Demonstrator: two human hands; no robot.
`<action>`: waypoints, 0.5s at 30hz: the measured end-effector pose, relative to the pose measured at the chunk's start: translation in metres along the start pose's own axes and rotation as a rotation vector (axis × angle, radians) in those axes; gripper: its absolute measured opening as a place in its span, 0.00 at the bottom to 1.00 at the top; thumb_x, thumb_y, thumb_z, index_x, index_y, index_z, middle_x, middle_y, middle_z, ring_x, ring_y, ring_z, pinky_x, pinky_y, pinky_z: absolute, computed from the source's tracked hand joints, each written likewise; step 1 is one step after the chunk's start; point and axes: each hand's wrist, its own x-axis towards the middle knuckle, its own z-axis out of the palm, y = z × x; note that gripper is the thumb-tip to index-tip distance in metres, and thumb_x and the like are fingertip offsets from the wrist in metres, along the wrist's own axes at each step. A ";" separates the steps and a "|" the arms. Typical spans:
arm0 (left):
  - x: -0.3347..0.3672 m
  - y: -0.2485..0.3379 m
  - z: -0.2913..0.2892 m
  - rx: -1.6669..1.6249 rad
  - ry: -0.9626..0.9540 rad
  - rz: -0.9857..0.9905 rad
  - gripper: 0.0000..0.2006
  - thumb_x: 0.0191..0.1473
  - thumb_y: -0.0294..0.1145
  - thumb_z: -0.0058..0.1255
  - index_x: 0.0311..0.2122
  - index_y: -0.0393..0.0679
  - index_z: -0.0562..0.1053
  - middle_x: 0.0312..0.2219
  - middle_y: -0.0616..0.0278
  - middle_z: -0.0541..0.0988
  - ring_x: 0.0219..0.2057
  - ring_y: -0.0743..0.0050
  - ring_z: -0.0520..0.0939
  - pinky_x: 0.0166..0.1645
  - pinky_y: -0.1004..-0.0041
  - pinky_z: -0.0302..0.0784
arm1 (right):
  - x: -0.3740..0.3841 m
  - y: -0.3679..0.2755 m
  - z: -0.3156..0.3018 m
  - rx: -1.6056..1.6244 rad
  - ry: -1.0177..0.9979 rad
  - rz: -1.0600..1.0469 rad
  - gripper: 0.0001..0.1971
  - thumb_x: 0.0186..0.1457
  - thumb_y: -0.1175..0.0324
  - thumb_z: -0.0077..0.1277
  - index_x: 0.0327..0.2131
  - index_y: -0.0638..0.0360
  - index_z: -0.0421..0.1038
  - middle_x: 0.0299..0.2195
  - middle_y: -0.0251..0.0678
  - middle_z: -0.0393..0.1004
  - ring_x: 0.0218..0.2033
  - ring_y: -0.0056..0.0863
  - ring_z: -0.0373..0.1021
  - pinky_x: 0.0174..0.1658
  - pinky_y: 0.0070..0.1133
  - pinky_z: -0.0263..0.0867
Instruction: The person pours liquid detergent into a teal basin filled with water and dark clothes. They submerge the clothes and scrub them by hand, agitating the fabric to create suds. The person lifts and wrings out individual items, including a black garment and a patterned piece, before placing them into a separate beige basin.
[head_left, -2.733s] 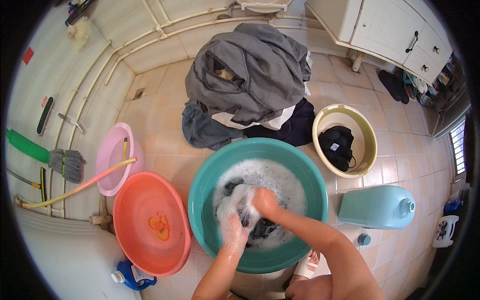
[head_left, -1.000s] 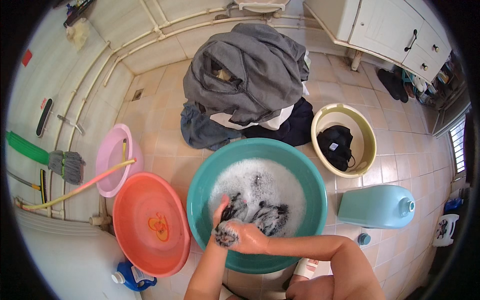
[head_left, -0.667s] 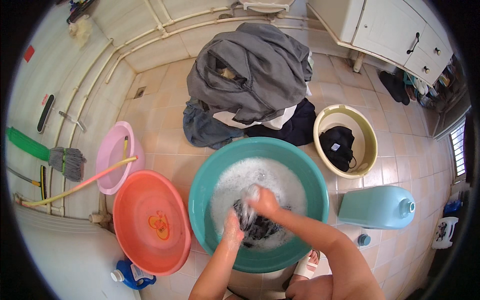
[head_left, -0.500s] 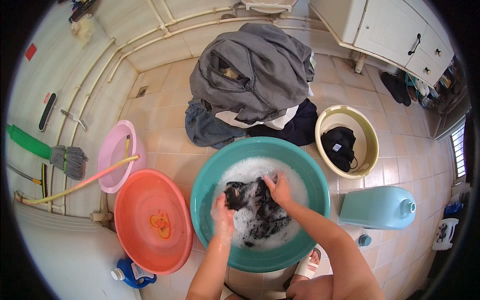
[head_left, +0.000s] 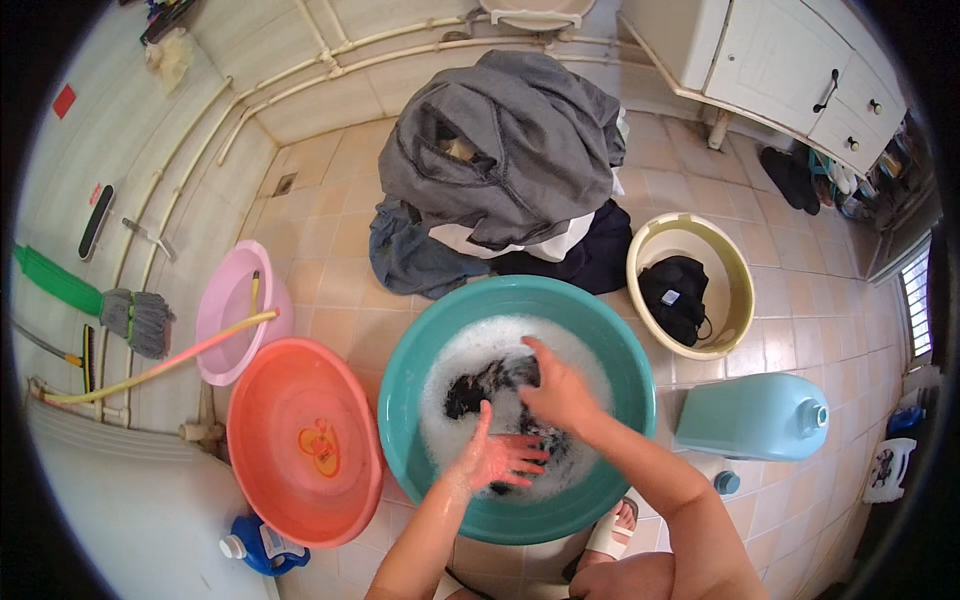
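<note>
A green basin (head_left: 395, 400) holds foamy white suds (head_left: 455, 345) and a black garment (head_left: 465, 395), partly sunk in the foam. My left hand (head_left: 497, 455) is over the near part of the suds, its fingers spread and nothing in it. Above the middle of the garment is my right hand (head_left: 560, 390), fingers apart and a little blurred, and it holds nothing. Both hands hide part of the cloth, so its kind cannot be told.
Beyond the basin rises a heap of grey and dark clothes (head_left: 510, 140). Left are an orange basin (head_left: 245, 430), a pink basin (head_left: 210, 310) with a hose (head_left: 170, 365) across it, and a blue bottle (head_left: 268, 545). Right are a cream bucket (head_left: 740, 290) and a light-blue jug (head_left: 750, 415).
Both hands have let go of the black garment, which now lies lower in the foam. My left hand moved right and nearer; its fingers spread out.
</note>
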 end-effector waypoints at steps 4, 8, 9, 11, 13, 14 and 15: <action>-0.013 0.009 0.038 -0.308 -0.238 0.304 0.48 0.43 0.75 0.27 0.56 0.39 0.56 0.52 0.49 0.64 0.47 0.51 0.71 0.51 0.52 0.65 | -0.035 -0.053 -0.007 0.368 -0.226 -0.123 0.34 0.37 0.74 0.50 0.54 0.57 0.55 0.48 0.48 0.62 0.49 0.44 0.61 0.52 0.28 0.58; -0.027 0.031 0.062 -0.283 -0.059 0.595 0.31 0.55 0.57 0.35 0.52 0.39 0.62 0.48 0.56 0.69 0.46 0.64 0.72 0.52 0.62 0.65 | -0.070 -0.072 -0.003 0.414 -0.480 -0.451 0.25 0.39 0.76 0.49 0.46 0.56 0.61 0.41 0.42 0.63 0.47 0.40 0.61 0.50 0.28 0.57; -0.031 0.035 0.057 -0.252 0.015 0.507 0.28 0.56 0.53 0.35 0.53 0.38 0.62 0.48 0.57 0.69 0.47 0.66 0.71 0.54 0.64 0.64 | -0.076 -0.076 -0.004 0.465 -0.569 -0.461 0.25 0.39 0.77 0.48 0.46 0.56 0.62 0.41 0.42 0.63 0.47 0.40 0.61 0.50 0.28 0.57; -0.026 0.040 0.035 -0.218 0.061 0.432 0.24 0.58 0.47 0.36 0.51 0.37 0.63 0.47 0.58 0.70 0.46 0.69 0.72 0.53 0.69 0.64 | -0.085 -0.083 -0.011 0.570 -0.731 -0.453 0.24 0.39 0.77 0.48 0.45 0.57 0.62 0.40 0.41 0.63 0.46 0.40 0.61 0.50 0.27 0.57; 0.010 0.020 -0.033 -0.209 0.024 0.460 0.22 0.57 0.46 0.38 0.47 0.37 0.67 0.42 0.59 0.74 0.41 0.72 0.75 0.48 0.73 0.69 | -0.090 -0.088 -0.017 0.661 -0.830 -0.493 0.23 0.38 0.77 0.47 0.44 0.57 0.63 0.40 0.40 0.63 0.46 0.40 0.61 0.50 0.27 0.57; 0.046 -0.004 -0.108 -0.115 0.120 0.526 0.20 0.57 0.44 0.40 0.46 0.37 0.68 0.40 0.60 0.74 0.40 0.72 0.75 0.47 0.73 0.69 | -0.092 -0.091 -0.020 0.696 -0.851 -0.543 0.23 0.38 0.77 0.47 0.44 0.57 0.63 0.40 0.40 0.63 0.46 0.39 0.61 0.49 0.27 0.58; 0.079 -0.028 -0.183 -0.022 0.228 0.589 0.19 0.56 0.43 0.42 0.45 0.38 0.69 0.39 0.61 0.75 0.40 0.73 0.75 0.46 0.73 0.70 | -0.094 -0.096 -0.023 0.729 -0.878 -0.596 0.23 0.38 0.77 0.47 0.44 0.58 0.63 0.40 0.40 0.64 0.45 0.39 0.61 0.49 0.27 0.58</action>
